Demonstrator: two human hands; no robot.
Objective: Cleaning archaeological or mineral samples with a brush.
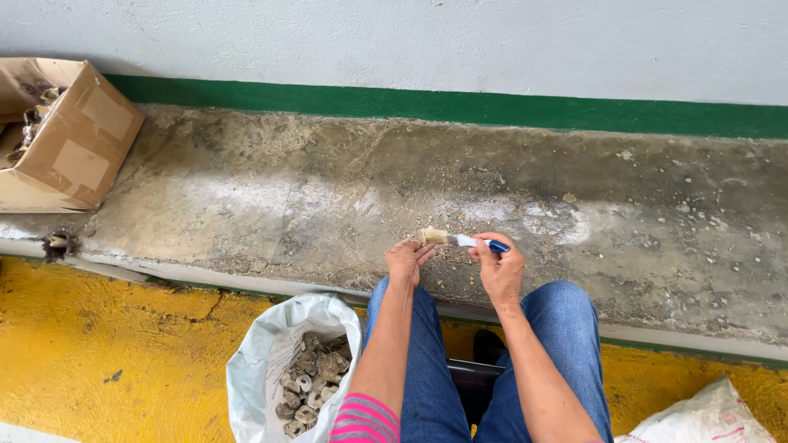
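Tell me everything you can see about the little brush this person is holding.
The brush is small, with pale, straw-coloured bristles, a light metal-looking band and a blue handle. It lies roughly level, bristles pointing toward the left hand, handle pinched in the right hand. It is held above the dusty concrete ledge, just beyond the person's knees. Whether the bristles touch anything in the left hand is too small to tell.

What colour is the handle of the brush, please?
Blue, on the brush in the right hand, head view.
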